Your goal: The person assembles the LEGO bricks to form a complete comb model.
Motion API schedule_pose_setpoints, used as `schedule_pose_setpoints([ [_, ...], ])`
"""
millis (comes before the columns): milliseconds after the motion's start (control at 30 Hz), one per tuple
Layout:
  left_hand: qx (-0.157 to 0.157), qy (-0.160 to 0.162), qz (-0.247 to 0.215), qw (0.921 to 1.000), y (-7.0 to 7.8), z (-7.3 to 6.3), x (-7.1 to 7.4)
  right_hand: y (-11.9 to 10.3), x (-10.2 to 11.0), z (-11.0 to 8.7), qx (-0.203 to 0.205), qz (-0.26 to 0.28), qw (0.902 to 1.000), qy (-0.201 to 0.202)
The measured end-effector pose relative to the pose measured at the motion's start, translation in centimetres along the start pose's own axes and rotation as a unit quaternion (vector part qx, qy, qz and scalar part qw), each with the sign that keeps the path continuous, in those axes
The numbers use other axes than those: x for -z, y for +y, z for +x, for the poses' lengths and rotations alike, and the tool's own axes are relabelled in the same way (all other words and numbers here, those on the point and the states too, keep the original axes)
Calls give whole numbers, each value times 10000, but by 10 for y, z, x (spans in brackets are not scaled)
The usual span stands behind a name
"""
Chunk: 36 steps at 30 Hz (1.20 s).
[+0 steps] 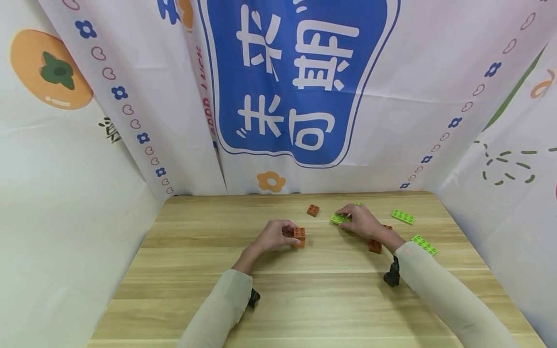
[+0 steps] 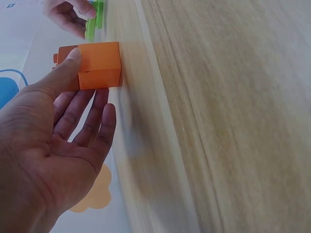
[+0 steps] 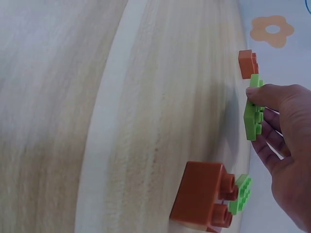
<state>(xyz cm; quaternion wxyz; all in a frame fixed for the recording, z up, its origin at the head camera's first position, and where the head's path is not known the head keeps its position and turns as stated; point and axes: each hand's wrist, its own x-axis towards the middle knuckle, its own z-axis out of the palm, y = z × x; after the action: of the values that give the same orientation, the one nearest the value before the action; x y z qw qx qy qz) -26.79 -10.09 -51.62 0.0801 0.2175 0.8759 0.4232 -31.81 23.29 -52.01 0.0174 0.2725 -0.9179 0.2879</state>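
Observation:
In the head view my left hand [image 1: 271, 235] pinches a small stack of two bricks, a brown-orange toy brick [image 1: 299, 232] on top of a brighter orange brick [image 2: 99, 68]. The left wrist view has the thumb on the near side and the fingers behind; the stack appears to stand on the table. Farther right, my right hand [image 1: 363, 223] holds a flat bright-green studded brick [image 3: 251, 116] between thumb and fingers. That green brick seems held just above the tabletop, apart from the left hand's stack.
A small brown-orange brick [image 1: 313, 210] lies at the back of the wooden table [image 1: 196, 290]. Brown-orange bricks [image 1: 375, 246] sit partly hidden under my right forearm. Flat green bricks [image 1: 403, 216] lie on the right. A printed cloth [image 1: 174, 96] hangs behind the table.

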Motion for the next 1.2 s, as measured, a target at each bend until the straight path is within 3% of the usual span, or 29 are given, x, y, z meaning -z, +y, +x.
schedule_pose_setpoints([
  [267,18,0,-76,10000,0,0,-1,-11,6,-3,31,44,10000,28],
  [933,-7,38,-231,9997,0,0,-1,-40,15,-5,845,-162,9962,150],
  [1200,54,18,-300,9995,2,-1,0,-51,15,-5,952,-105,9953,146],
])
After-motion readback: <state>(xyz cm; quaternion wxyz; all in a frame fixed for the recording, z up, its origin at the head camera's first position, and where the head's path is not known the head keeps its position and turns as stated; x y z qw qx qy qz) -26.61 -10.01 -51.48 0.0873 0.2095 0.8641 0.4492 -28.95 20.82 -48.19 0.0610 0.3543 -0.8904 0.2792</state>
